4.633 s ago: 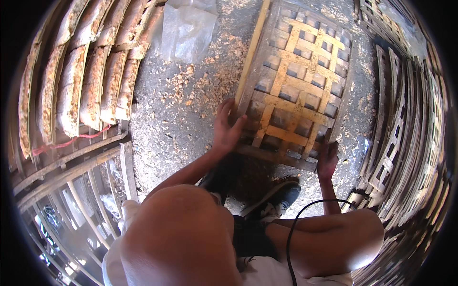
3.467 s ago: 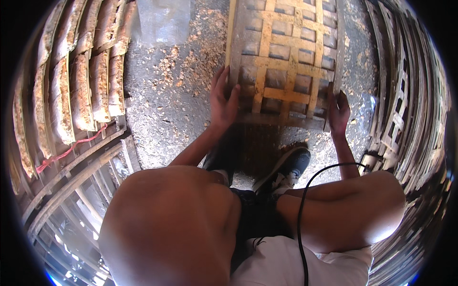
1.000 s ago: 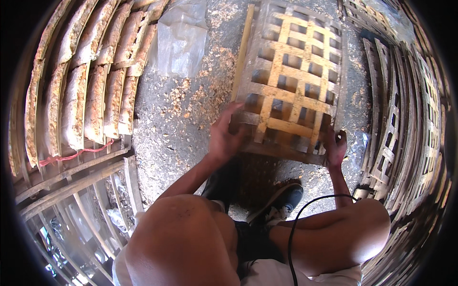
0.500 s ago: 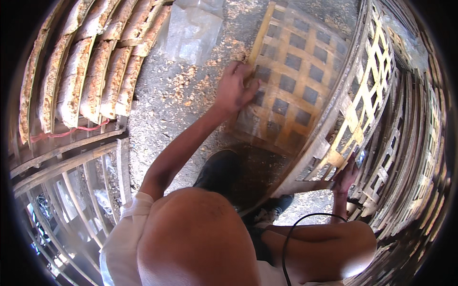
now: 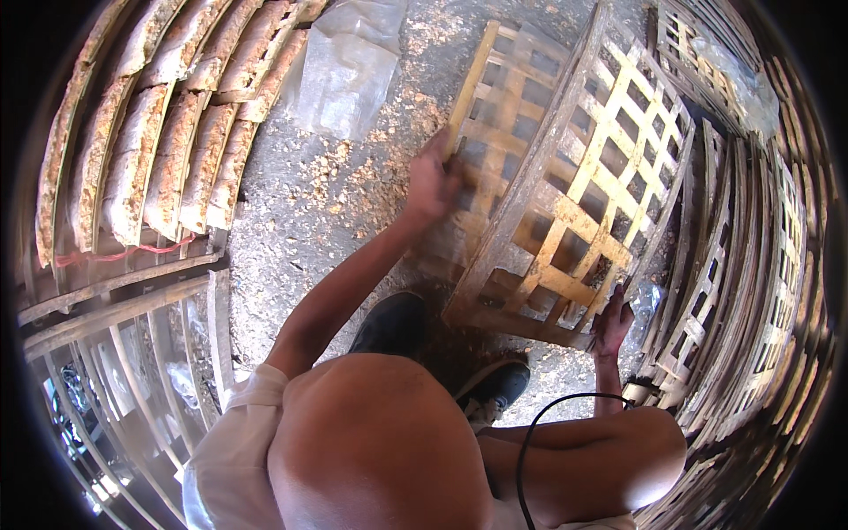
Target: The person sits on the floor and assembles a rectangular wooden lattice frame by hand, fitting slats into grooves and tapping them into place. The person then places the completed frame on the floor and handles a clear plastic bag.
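Far left of the crate: slat racks [image 5: 132, 159] loaded with pale lumpy blocks, more bare racks below. Clear plastic sheet [image 5: 349, 62] on the gravel floor [image 5: 300, 212], wood chips scattered up to the crate.

Left hand [image 5: 431, 181] on the crate's [image 5: 565, 194] left rail, fingers curled on it; blurred, so grip tightness unclear.

Crate is tipped up on edge, base by the shoes [image 5: 495, 384].

Right hand [image 5: 611, 325] grasps the crate's lower right corner, fingers clenched on a slat.

Progress, my read: crate lifted off the floor, not yet set anywhere. Stacked crates [image 5: 760, 265] right of it.

Hidden: crate's far side, right fingertips.
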A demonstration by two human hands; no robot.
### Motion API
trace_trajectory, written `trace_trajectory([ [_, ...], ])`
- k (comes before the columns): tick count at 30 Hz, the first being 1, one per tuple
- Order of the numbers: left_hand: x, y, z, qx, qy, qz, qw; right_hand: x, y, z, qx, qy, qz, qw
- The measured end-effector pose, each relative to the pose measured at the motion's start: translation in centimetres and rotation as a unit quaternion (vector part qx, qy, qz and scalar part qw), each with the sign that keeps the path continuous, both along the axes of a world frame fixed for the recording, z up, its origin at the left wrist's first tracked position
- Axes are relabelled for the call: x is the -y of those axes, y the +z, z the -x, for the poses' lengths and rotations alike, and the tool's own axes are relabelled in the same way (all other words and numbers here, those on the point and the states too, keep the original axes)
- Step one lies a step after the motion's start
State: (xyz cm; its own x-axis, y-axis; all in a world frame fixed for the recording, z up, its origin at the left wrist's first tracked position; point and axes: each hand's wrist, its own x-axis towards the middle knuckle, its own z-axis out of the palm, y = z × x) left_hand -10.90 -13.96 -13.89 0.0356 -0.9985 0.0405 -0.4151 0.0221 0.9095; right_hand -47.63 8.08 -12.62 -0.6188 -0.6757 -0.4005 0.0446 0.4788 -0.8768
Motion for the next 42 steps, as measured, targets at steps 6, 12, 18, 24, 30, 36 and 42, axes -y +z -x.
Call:
trace_trajectory([
  [6, -0.2, -0.2, 0.5, 0.047, 0.002, 0.093, 0.995, -0.6, -1.1, 0.7, -0.034, -0.007, -0.009, 0.999],
  [12, 0.6, -0.2, 0.9, 0.065, 0.006, 0.087, 0.994, -0.6, -1.2, 0.7, -0.044, -0.004, -0.024, 0.999],
  [18, 1.0, -0.4, 1.4, 0.073, 0.002, 0.068, 0.995, -0.3, -0.3, -0.5, -0.013, -0.033, -0.045, 0.998],
  [24, 1.9, -1.1, 1.7, 0.102, -0.022, 0.093, 0.99, -1.0, -1.1, 0.3, -0.043, 0.001, -0.02, 0.999],
  [30, 3.5, -1.0, 2.6, 0.152, -0.021, 0.137, 0.979, -1.8, -2.4, 0.6, -0.023, 0.004, -0.02, 1.0],
  [36, 5.4, -0.8, 2.8, 0.185, -0.042, 0.172, 0.967, -1.9, -1.7, 0.3, -0.041, -0.011, -0.035, 0.998],
  [42, 6.6, -2.1, 2.5, 0.165, -0.052, 0.22, 0.96, -2.2, -2.5, 1.0, -0.044, 0.036, -0.01, 0.998],
])
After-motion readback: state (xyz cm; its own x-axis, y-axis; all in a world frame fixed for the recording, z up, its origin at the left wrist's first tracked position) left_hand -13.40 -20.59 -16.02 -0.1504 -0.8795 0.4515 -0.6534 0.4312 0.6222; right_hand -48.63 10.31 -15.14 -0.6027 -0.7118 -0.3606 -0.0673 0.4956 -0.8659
